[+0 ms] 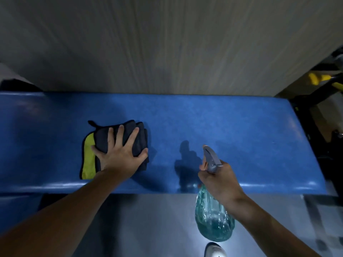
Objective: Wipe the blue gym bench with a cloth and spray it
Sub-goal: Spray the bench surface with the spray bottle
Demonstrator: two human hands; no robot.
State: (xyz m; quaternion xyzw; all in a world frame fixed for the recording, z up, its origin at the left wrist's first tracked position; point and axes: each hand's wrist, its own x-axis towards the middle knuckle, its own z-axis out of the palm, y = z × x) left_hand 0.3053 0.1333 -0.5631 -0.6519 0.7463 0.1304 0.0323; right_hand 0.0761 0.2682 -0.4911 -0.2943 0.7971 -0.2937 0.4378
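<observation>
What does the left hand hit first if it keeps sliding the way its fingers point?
Nothing close: the left hand lies flat on the folded cloth, and only bare blue bench lies ahead, then probably the wall; depth is unclear.

Blue bench (222,123), dark grey and yellow-green cloth (104,143), teal translucent spray bottle (213,219).

Padded vinyl, soft cloth, clear plastic.

The counter (222,123) wears blue, finely grained vinyl with a dull sheen, glossier along its rounded near edge. The cloth (118,134) is matt, plush microfibre, dark grey with a yellow-green underside showing at the left. The spray bottle (213,219) is clear, glossy, crinkled plastic tinted blue-green, with a smooth grey plastic trigger head (210,156). The far wall (167,43) looks matt, with a streaked, wood-like grain.
</observation>
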